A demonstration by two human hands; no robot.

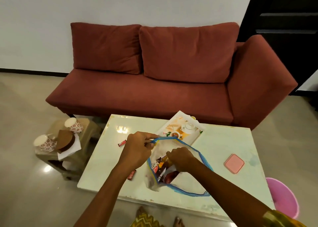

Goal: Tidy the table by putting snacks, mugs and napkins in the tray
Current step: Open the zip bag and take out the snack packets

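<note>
A clear zip bag [192, 180] with a blue rim lies open on the white table [223, 149], with several wrapped snacks [161, 170] inside. My left hand [137, 151] pinches the bag's blue rim at its far left corner and holds it up. Reaching into the bag's mouth, my right hand [180, 159] curls its fingers round a snack there. Two small red snack packets [121, 143] [131, 174] lie loose on the table to the left. A printed tray [182, 130] sits at the table's far edge. Two floral mugs [74, 125] [45, 142] and white napkins [70, 149] stand on a side stool.
A pink square coaster [234, 163] lies on the table's right part. A brown round lid [66, 139] rests on the napkins on the stool [75, 159]. A red sofa [154, 89] stands behind the table. A pink bucket [282, 195] sits on the floor at right.
</note>
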